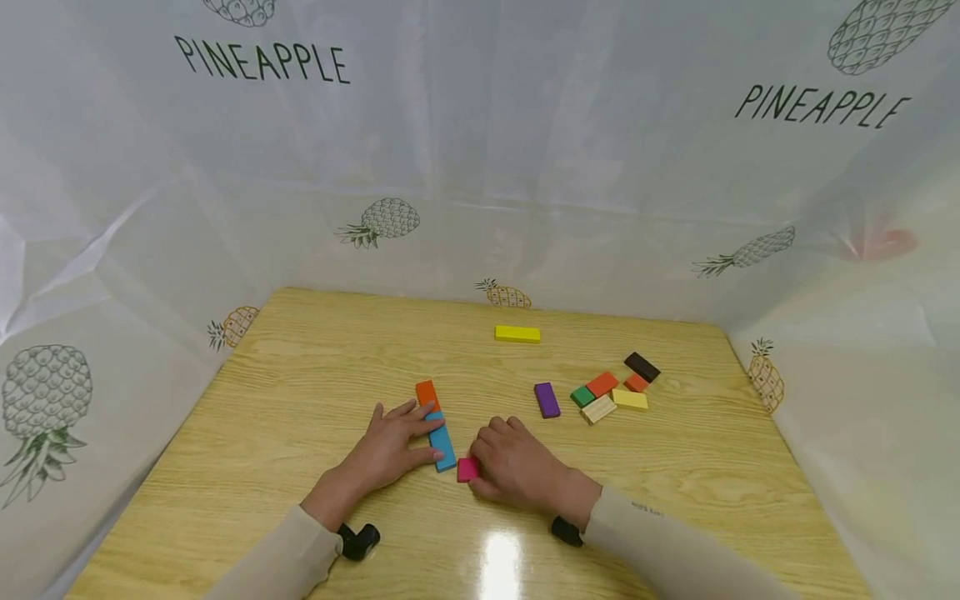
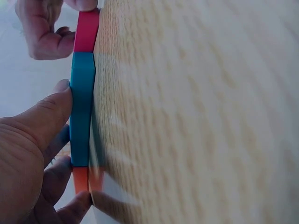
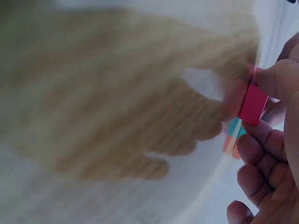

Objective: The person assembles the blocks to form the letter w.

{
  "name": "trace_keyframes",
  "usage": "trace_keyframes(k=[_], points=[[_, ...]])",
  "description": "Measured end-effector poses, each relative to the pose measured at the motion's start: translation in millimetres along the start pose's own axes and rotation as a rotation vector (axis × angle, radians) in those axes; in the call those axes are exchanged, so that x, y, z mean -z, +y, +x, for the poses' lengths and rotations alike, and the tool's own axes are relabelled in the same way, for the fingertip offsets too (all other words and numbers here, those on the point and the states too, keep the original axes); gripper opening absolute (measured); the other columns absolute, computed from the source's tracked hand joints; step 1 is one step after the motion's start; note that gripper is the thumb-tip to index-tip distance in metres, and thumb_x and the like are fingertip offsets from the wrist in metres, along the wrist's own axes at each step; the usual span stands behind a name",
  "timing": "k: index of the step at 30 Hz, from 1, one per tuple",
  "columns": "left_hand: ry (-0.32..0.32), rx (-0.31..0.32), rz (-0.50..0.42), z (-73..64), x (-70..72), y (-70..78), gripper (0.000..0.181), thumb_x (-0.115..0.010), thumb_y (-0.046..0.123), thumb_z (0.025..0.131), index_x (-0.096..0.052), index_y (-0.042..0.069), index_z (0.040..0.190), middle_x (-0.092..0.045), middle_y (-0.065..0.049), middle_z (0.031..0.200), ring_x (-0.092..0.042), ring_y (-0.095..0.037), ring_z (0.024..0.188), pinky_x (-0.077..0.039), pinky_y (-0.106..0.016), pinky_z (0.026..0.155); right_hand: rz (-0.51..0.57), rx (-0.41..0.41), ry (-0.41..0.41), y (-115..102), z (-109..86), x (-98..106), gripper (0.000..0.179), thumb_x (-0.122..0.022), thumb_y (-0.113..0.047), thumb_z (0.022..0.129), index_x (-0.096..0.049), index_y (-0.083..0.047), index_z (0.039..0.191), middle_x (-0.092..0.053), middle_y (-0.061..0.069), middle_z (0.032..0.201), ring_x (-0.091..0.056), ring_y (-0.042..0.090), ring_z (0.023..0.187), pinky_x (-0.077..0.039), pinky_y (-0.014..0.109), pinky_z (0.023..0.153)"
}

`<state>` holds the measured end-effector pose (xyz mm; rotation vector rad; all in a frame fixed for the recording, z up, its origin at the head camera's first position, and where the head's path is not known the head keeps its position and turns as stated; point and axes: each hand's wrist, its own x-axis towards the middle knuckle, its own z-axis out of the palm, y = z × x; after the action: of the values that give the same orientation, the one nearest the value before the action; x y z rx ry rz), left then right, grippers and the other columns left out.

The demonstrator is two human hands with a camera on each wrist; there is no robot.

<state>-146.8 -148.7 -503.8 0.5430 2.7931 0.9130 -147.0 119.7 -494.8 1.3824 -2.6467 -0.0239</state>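
Observation:
An orange block [image 1: 426, 393] and a blue block [image 1: 443, 447] lie end to end in a slanted row on the table. My left hand [image 1: 386, 450] rests along their left side; its spread fingers and thumb touch both blocks. Between the thumb and index finger of my right hand [image 1: 521, 468] is a small pink block [image 1: 467, 470], pinched just right of the blue block's near end. The left wrist view shows the pink block [image 2: 87, 31] lined up by the end of the blue block [image 2: 83, 109]. The right hand's other fingers are curled in.
A purple block [image 1: 547, 400] lies to the right of the hands. Farther right is a loose group with green [image 1: 582, 397], plain wood [image 1: 598, 409], pale yellow [image 1: 630, 400] and black [image 1: 642, 367] blocks. A yellow block [image 1: 517, 334] lies near the back edge. A pineapple-print sheet [image 1: 480, 167] surrounds the table.

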Motion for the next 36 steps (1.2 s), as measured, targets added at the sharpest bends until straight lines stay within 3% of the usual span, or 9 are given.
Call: trace_keyframes(k=[9, 26, 36], points=[[0.002, -0.007, 0.019, 1.5, 1.2, -2.0, 0.058, -0.077, 0.045, 0.095, -0.067, 0.017, 0.145, -0.048, -0.005, 0.164, -0.033, -0.041, 0.157, -0.003, -0.078, 0.124, -0.050, 0.024, 0.041, -4.6, -0.4, 1.3, 0.033, -0.066, -0.053, 0.098, -0.070, -0.021, 0.102, -0.066, -0.007, 0.101, -0.054, 0.014, 0.093, -0.043, 0.031, 0.080], [0.001, 0.004, -0.024, 0.5, 2.0, -0.7, 0.059, -0.078, 0.042, 0.095, -0.066, 0.016, 0.146, -0.046, -0.005, 0.165, -0.031, -0.040, 0.158, 0.000, -0.076, 0.125, -0.022, 0.031, 0.056, -3.6, 0.1, 0.9, 0.030, -0.069, -0.051, 0.096, -0.069, -0.021, 0.100, -0.063, -0.008, 0.097, -0.052, 0.013, 0.091, -0.040, 0.029, 0.079], [0.002, 0.002, -0.027, -1.5, 1.5, 1.9, 0.057, -0.078, 0.041, 0.096, -0.067, 0.015, 0.145, -0.048, -0.007, 0.164, -0.032, -0.041, 0.158, 0.000, -0.077, 0.124, 0.068, -0.019, -0.010, 1.3, -5.0, 4.7, 0.046, -0.065, -0.063, 0.095, -0.070, -0.021, 0.112, -0.065, -0.008, 0.108, -0.053, 0.014, 0.101, -0.041, 0.031, 0.085]])
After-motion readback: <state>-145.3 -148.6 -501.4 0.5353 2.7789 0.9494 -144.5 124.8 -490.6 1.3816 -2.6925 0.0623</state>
